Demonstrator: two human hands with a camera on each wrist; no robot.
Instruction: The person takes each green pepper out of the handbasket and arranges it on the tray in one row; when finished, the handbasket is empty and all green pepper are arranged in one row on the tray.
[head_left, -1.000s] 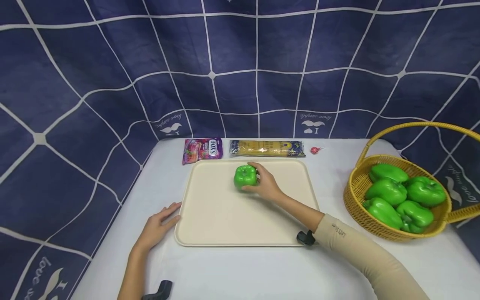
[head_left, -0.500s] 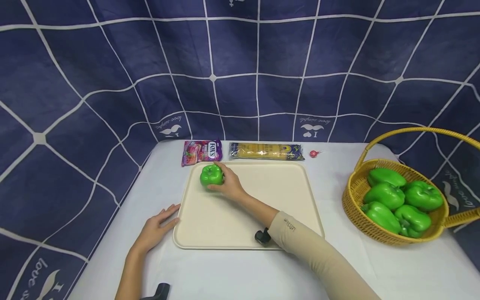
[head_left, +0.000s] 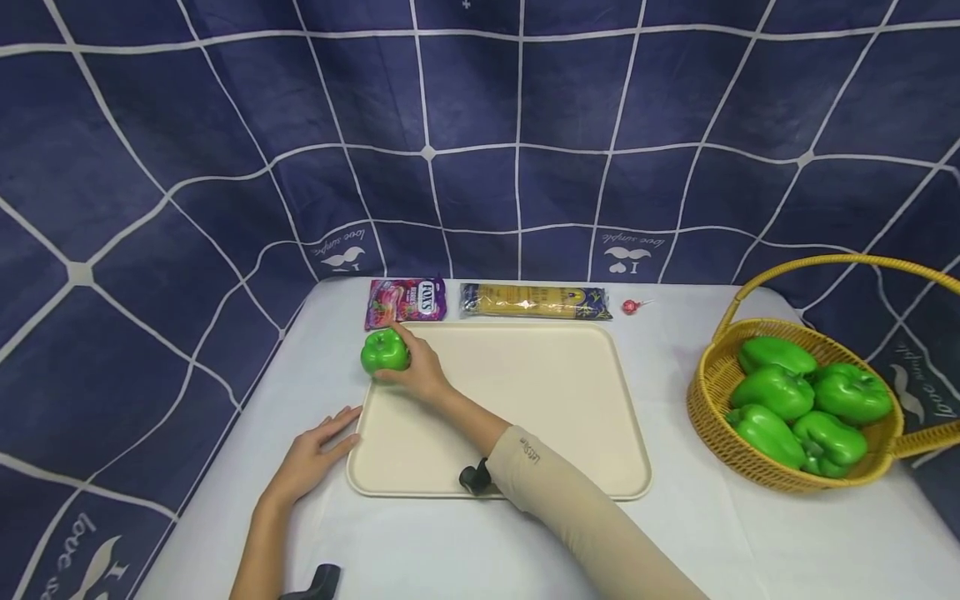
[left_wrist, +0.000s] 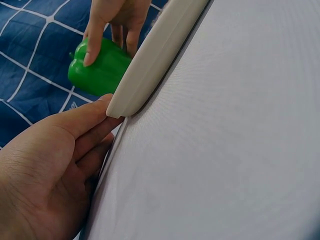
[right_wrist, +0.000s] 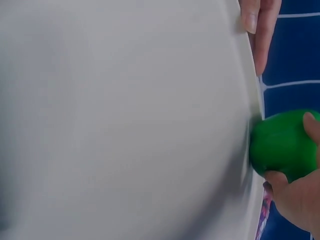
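My right hand [head_left: 417, 367] grips a green bell pepper [head_left: 384, 353] between thumb and fingers. The pepper is at the far left corner of a cream tray [head_left: 517, 408], overlapping the rim in the head view. In the right wrist view the pepper [right_wrist: 282, 145] sits against the tray's edge. My left hand [head_left: 309, 457] lies beside the near left part of the tray, fingers extended, fingertips touching its rim. In the left wrist view, that hand [left_wrist: 55, 155] has its fingertips at the tray's edge [left_wrist: 145, 65], with the pepper [left_wrist: 97, 70] beyond.
A yellow wicker basket [head_left: 701, 408] with several green bell peppers [head_left: 772, 390] stands at the right. Behind the tray lie a purple candy bag [head_left: 408, 302], a pack of spaghetti [head_left: 534, 301] and a red lollipop [head_left: 631, 307]. Dark blue checked cloth [head_left: 480, 192] hangs behind the white table.
My right hand has carried the pepper leftward, from the tray's upper middle to its far left corner. My left hand has stayed at the tray's left edge.
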